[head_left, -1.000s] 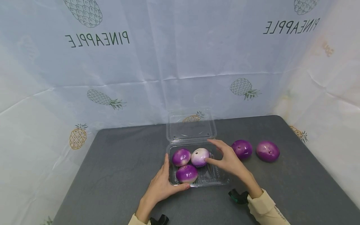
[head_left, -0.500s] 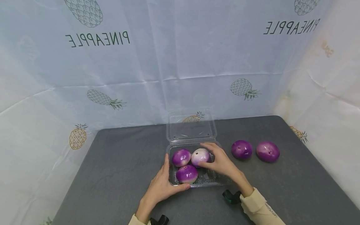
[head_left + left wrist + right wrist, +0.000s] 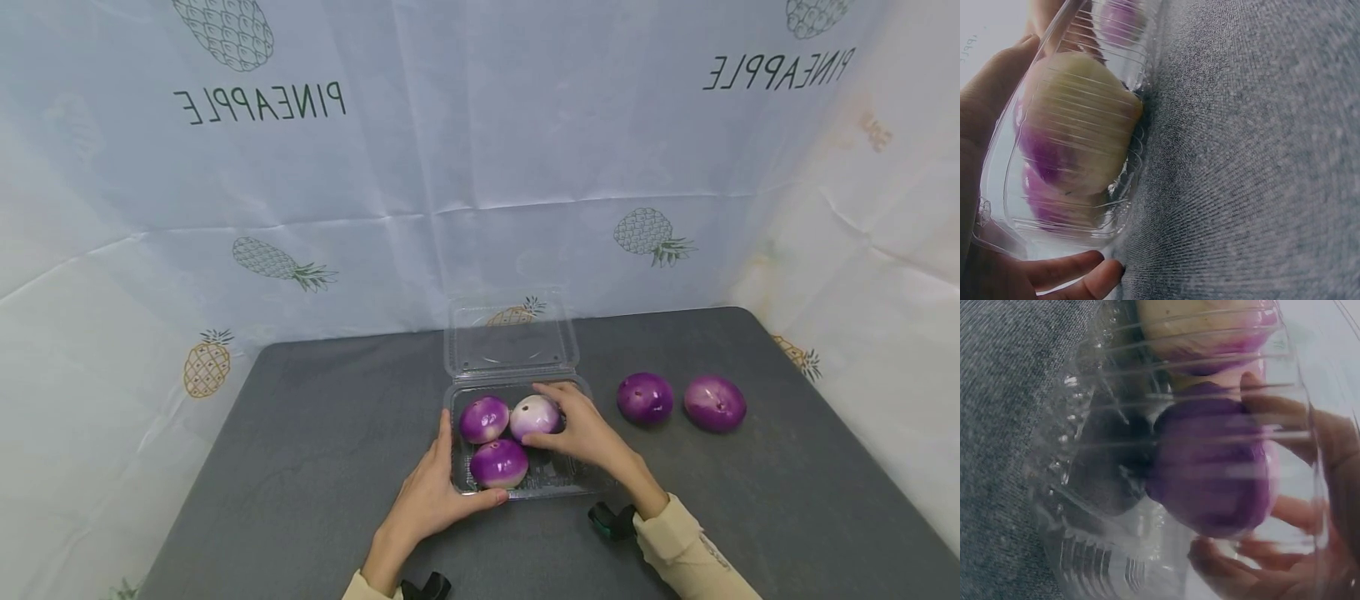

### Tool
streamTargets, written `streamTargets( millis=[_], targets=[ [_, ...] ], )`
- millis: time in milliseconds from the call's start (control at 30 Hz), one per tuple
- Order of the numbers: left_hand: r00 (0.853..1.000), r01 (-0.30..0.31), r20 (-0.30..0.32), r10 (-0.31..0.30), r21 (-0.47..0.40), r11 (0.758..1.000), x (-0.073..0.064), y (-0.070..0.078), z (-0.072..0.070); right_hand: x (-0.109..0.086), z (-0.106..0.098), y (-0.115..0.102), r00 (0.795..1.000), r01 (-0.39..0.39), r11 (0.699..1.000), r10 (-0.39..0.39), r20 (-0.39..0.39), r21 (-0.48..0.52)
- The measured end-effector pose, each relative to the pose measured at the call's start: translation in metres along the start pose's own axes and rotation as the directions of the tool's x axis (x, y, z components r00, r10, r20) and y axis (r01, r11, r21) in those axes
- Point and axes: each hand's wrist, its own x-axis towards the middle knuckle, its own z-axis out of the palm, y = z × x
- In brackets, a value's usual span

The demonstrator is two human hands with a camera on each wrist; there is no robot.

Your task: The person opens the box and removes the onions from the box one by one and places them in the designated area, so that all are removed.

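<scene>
A clear plastic clamshell container [image 3: 555, 487] lies with its lid [image 3: 465, 350] raised at the back. Three glossy round purple-and-white vegetables sit inside: one at the back left [image 3: 483, 419], one at the front [image 3: 498, 464], and a paler one [image 3: 534, 417] at the back right. My left hand [image 3: 427, 496] holds the container's front left corner, thumb along the front edge and fingers along the left wall. Inside the container, my right hand [image 3: 588, 429] grips the paler vegetable between thumb and fingers; the right wrist view shows this vegetable [image 3: 1210, 469] through the ribbed wall.
Two more purple vegetables lie on the grey table [image 3: 337, 442] to the container's right, one nearer [image 3: 644, 398] and one farther [image 3: 714, 404]. A pineapple-print cloth [image 3: 480, 150] hangs behind the table's back edge.
My right hand has moved left, from the paler vegetable's right edge to around it, thumb now in front. The left hand, container and vegetables have stayed in place.
</scene>
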Motion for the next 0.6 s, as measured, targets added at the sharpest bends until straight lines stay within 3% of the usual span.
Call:
streamTargets(
  millis=[333, 600],
  targets=[
    [1.0, 0.002, 0.002, -0.002, -0.004, 1.0, 0.0006, -0.0003, 0.0008, 0.0006, 0.0019, -0.0003, 1.0, -0.008, 0.999, 0.01, 0.027, -0.053],
    [1.0, 0.004, -0.007, -0.004, 0.004, 1.0, 0.0006, -0.0009, 0.0014, 0.0006, 0.0041, -0.0007, 0.997, 0.024, 0.999, -0.022, -0.078, 0.023]
  ],
)
